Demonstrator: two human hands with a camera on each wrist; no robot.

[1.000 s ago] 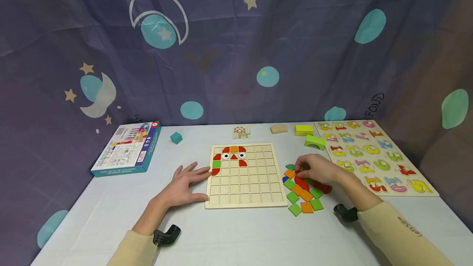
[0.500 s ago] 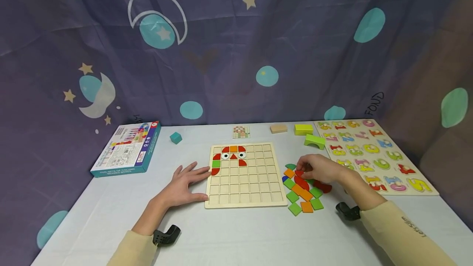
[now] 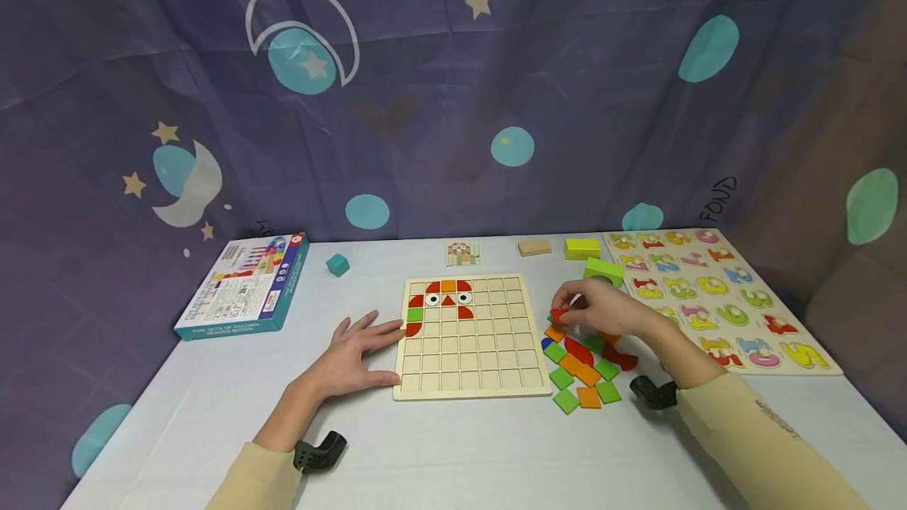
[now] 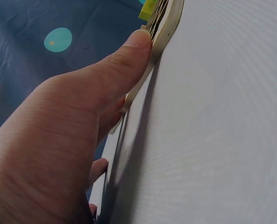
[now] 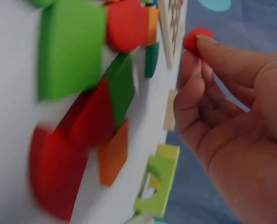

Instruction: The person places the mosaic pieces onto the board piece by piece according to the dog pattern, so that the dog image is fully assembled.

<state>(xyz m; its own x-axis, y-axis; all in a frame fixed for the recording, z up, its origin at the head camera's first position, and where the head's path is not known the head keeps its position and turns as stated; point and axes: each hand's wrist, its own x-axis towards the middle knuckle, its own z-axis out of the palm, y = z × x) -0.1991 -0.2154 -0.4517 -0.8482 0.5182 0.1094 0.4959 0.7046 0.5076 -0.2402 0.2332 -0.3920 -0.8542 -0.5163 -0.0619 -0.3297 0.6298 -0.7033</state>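
Near the loose tiles (image 3: 586, 374), the right hand (image 3: 598, 305) pinches a red piece (image 5: 191, 42); on the counter (image 3: 482, 455), the left hand (image 3: 350, 356), fingers spread, touches the left edge of the grid board (image 3: 489, 360).

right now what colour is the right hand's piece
Red piece, best seen in the right wrist view.

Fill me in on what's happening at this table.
A person's right hand pinches a small red flat piece between thumb and fingers, near the far side of a loose heap of red, orange, green and blue flat pieces. Their left hand rests at the left edge of a pale wooden gridded board. Red, orange and green pieces and two eye pieces fill part of its upper left; most squares are bare. A small printed picture card lies behind it.
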